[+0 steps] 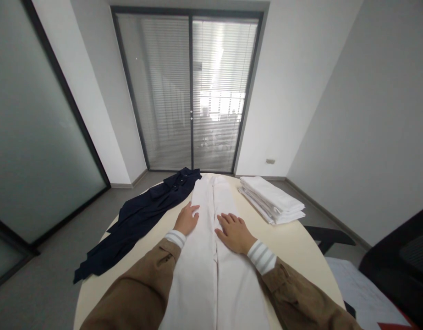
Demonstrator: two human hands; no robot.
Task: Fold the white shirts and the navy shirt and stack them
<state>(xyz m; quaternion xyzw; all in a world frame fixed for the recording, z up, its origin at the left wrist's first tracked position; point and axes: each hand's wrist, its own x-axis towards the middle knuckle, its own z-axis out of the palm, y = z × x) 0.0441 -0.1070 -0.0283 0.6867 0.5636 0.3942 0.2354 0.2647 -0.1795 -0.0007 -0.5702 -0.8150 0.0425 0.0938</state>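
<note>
A long white garment point(197, 275) lies stretched lengthwise over the table. Two panels meet along a seam or gap down its middle, much like trouser legs; its near end is out of frame. On its left edge rests my left hand point(187, 218), fingers forward and thumb apart, gripping nothing visible. My right hand point(234, 233) lies palm down on the right panel, its fingers spread and pointing toward the middle line. To the left is a dark navy garment point(145, 213), loosely laid out with small buttons at the far end.
A round cream table point(300, 252) carries everything. A stack of folded white cloth point(271, 199) sits at its far right. Beyond stand glass doors with blinds point(192, 91). Near the right edge are a black chair point(400, 256) and printed papers point(359, 288).
</note>
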